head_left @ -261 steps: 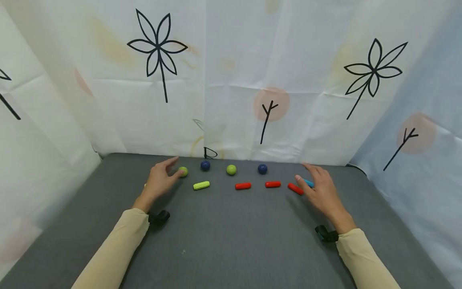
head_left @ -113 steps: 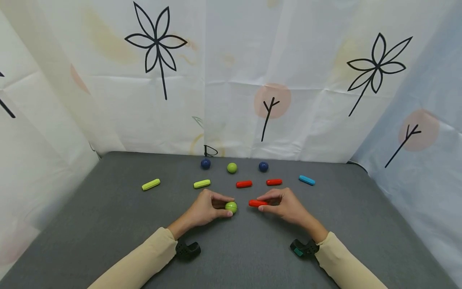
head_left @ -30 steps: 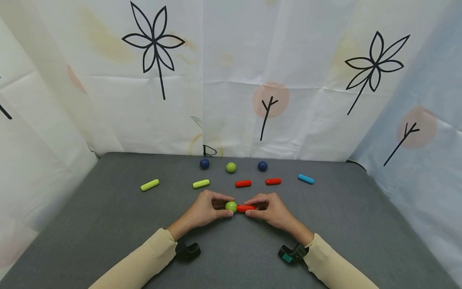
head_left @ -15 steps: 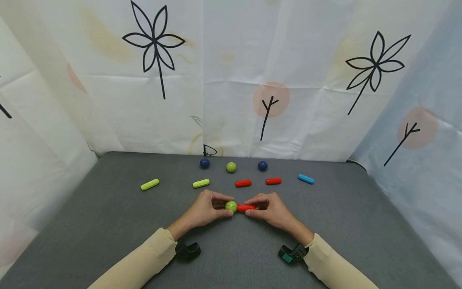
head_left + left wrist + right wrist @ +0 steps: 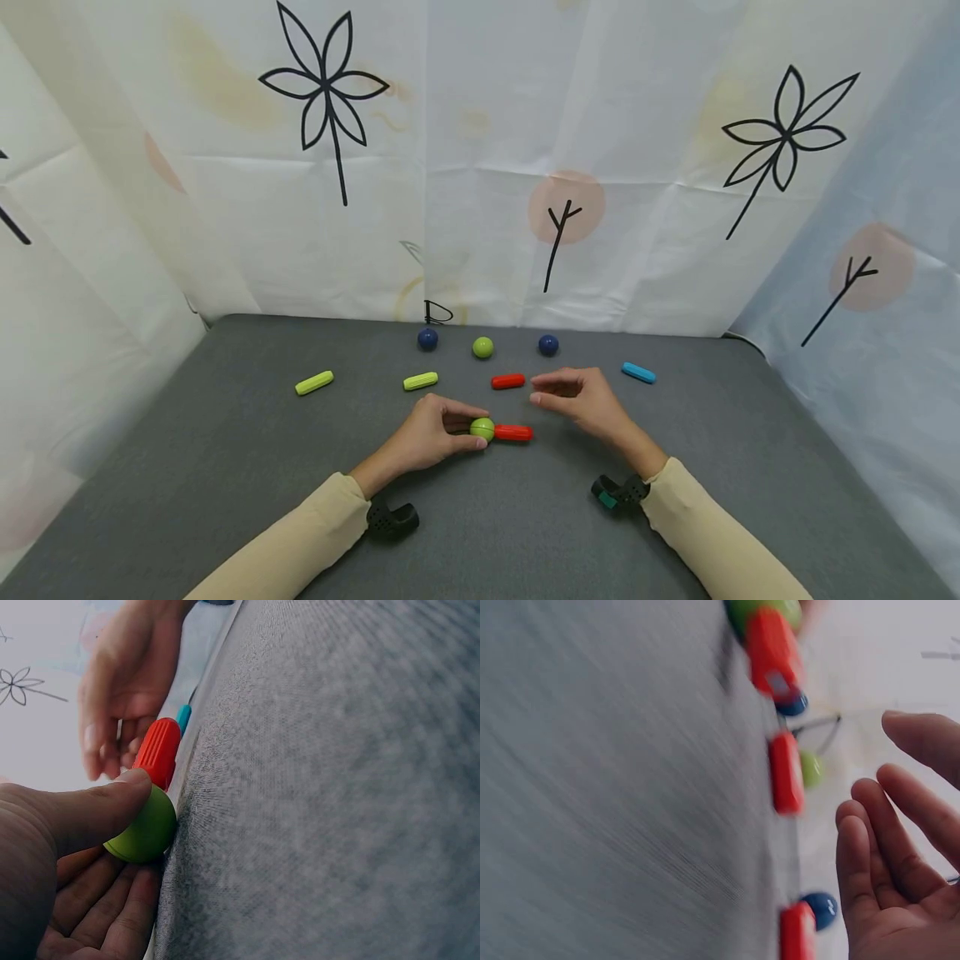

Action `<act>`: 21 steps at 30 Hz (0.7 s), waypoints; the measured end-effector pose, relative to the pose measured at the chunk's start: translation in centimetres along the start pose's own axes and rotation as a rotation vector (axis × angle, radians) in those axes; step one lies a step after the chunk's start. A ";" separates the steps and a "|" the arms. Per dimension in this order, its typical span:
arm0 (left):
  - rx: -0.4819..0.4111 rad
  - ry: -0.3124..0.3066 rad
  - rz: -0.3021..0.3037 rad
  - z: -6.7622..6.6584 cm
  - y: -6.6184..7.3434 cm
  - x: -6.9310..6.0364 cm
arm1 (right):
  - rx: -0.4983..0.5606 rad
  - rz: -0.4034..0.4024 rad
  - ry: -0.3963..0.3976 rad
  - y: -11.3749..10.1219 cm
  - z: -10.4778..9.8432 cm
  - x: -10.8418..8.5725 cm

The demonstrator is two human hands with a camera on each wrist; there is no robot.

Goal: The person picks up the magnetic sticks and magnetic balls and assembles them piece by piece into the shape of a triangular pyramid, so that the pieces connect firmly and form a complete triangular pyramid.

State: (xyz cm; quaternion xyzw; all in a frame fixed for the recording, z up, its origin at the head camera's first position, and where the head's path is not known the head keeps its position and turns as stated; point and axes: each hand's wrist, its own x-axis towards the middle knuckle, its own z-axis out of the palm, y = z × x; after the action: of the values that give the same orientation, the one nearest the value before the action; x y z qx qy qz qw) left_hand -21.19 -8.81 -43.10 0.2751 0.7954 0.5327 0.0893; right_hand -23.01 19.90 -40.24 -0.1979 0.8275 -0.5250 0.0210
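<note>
Red and lengthwise-grooved, the freed rod [image 5: 514,432] now lies clear of the right hand [image 5: 588,408], which was pinching it half a second ago; that hand has since shifted up and away, thumb and fingers parted, holding nothing. The rod stays end-on against the green ball [image 5: 482,429], just right of the left hand [image 5: 426,435], whose thumb and fingers pinch the ball. Rod and ball thus seem to stay lined up without the right hand, which suggests a join, though how firmly they are locked cannot be told.

Both look like hard plastic: the ball smooth and round with a thin seam, the rod a blunt-ended stick. A loose red rod [image 5: 507,381] lies just left of the right fingertips; a further red rod [image 5: 797,934], behind the right hand in the head view, shows in the right wrist view. Just beyond that hand are a blue rod [image 5: 638,372] and a glossy dark-blue ball [image 5: 548,345]. Past the left hand lies a ridged yellow-green rod [image 5: 420,381]. Matte grey cloth covers the worktop [image 5: 480,533] beneath both hands.
</note>
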 end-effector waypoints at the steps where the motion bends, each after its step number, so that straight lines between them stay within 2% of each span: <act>1: -0.001 -0.001 -0.002 0.0 0.0 0.0 | -0.004 0.011 0.020 -0.1 -0.5 0.5; 5: -0.002 0.000 -0.010 0.0 0.1 0.0 | -0.026 0.053 0.092 -0.2 -2.1 2.5; 10: -0.010 -0.002 -0.014 0.0 0.1 -0.1 | -0.122 0.096 0.148 0.4 -3.2 4.8; 16: -0.016 -0.002 -0.013 0.0 0.2 -0.1 | -0.186 0.203 0.151 1.3 -3.4 6.6; 21: -0.004 -0.003 -0.014 0.0 0.2 -0.1 | -0.197 0.237 0.134 2.1 -3.6 7.3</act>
State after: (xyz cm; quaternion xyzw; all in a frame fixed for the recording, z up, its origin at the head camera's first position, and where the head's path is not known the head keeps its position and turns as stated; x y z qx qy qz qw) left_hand -21.09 -8.82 -42.93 0.2700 0.7960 0.5334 0.0949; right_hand -31.25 21.24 -39.25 -0.0647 0.8921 -0.4470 0.0080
